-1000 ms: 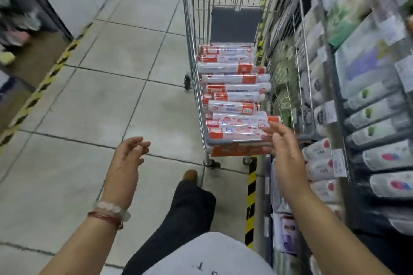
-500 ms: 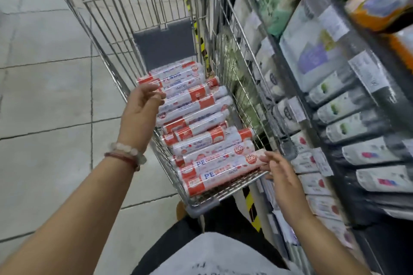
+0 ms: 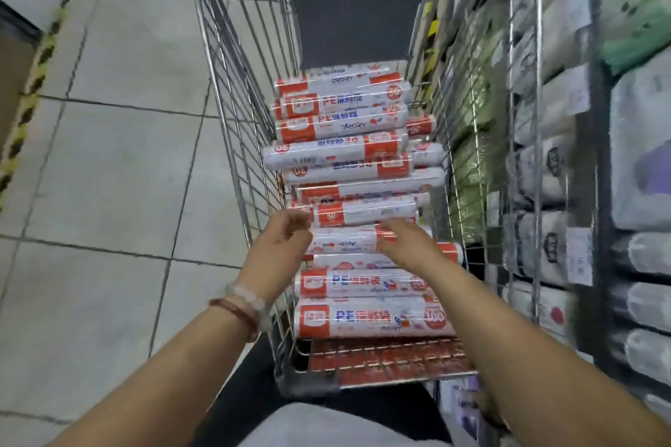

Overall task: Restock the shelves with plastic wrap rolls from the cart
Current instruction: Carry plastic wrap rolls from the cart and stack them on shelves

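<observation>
A metal cart (image 3: 254, 91) is full of red and white wrap rolls (image 3: 345, 127). The left hand (image 3: 279, 247) and the right hand (image 3: 406, 247) touch one roll (image 3: 345, 241). Shelves (image 3: 566, 156) stand just beside the cart.

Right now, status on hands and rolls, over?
Left hand and right hand at either end of one roll in the cart, grip unclear. Shelves on the right. Nothing blocking.

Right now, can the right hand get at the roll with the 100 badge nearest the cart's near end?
Probably yes. That roll lies uncovered on top, just below the right hand, and the cart is open above.
</observation>
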